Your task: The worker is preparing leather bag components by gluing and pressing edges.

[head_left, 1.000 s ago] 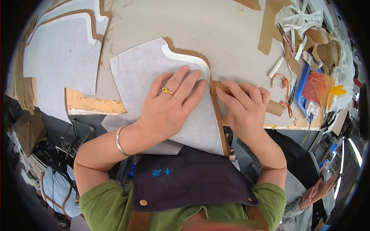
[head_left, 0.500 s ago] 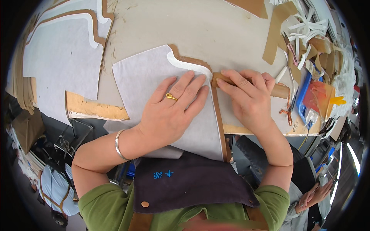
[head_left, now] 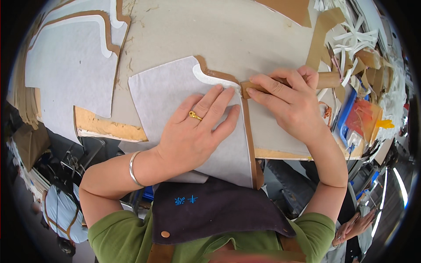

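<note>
A light grey-white panel [head_left: 162, 101] with a brown edge lies on the table, its lower part hanging over the front edge. A white strip [head_left: 203, 78] follows its curved corner. My left hand [head_left: 197, 120], fingers spread, lies flat on the panel near that strip. To its right, my right hand [head_left: 291, 98] is closed round a brown wooden stick [head_left: 328, 80]. The stick's flat end touches the brown border [head_left: 242, 89] at the corner, just beyond my left fingertips. My right palm hides the stick's middle.
Similar panels [head_left: 70, 57] are stacked at the left. Brown offcuts [head_left: 324, 35], white strip scraps [head_left: 355, 37] and a blue tray [head_left: 346, 111] crowd the right. The table's worn front edge [head_left: 109, 125] runs before me. Another person's hands [head_left: 357, 225] show at lower right.
My right hand has shifted slightly right, and the stick's rear end has swung away from me. The panel's upper edge sits slightly nearer me. My left hand stays flat on it.
</note>
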`<state>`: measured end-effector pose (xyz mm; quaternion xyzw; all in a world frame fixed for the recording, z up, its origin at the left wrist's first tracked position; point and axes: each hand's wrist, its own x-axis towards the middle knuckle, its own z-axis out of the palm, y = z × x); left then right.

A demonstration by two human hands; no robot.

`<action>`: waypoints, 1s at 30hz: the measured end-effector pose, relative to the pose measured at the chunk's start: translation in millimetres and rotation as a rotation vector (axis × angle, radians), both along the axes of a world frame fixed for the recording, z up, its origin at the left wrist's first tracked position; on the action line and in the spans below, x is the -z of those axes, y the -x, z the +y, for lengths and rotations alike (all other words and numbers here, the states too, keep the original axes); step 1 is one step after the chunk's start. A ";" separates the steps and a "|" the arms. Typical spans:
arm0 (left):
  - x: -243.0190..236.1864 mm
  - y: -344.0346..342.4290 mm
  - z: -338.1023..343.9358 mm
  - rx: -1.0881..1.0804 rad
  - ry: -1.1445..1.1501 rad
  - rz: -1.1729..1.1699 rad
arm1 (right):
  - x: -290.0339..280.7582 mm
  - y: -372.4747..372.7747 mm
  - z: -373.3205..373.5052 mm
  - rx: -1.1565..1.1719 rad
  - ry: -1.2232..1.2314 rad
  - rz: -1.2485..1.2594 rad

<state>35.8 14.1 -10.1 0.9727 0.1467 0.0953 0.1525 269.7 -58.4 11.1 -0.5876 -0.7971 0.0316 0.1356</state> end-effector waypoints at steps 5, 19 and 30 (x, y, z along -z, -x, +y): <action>1.0 0.0 -1.6 -0.030 -0.050 -0.034 | -4.4 -5.6 0.3 -0.045 0.027 0.007; -2.9 -2.0 -2.0 -0.048 -0.083 -0.001 | -4.8 -11.9 21.6 -0.168 0.005 -0.017; -2.9 -1.1 -2.3 -0.051 -0.049 0.007 | -6.4 -14.2 36.6 -0.251 -0.007 -0.015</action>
